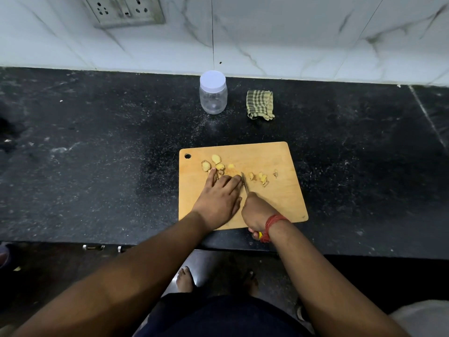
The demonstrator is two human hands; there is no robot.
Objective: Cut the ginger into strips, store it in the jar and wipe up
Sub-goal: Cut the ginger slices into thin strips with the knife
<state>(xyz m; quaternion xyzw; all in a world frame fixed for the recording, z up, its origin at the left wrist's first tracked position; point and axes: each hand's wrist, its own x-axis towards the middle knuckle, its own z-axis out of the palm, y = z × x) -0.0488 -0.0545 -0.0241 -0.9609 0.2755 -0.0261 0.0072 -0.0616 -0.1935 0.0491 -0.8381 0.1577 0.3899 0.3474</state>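
A wooden cutting board [279,190] lies on the black counter. Several ginger slices [216,159] sit at its upper left, and smaller cut pieces [263,178] lie to the right of the blade. My left hand [218,198] presses flat on a piece of ginger, which its fingers mostly hide. My right hand [257,212] grips a knife [245,183] with a yellow handle; the blade stands on the board just right of my left fingertips. A clear plastic jar [213,98] with a white lid on stands behind the board. A green checked cloth [260,104] lies folded to the jar's right.
The black stone counter [97,154] runs left and right, with a white marble wall behind it. A socket panel [126,10] is on the wall at the upper left. The counter's front edge is just below the board, and my feet show on the floor.
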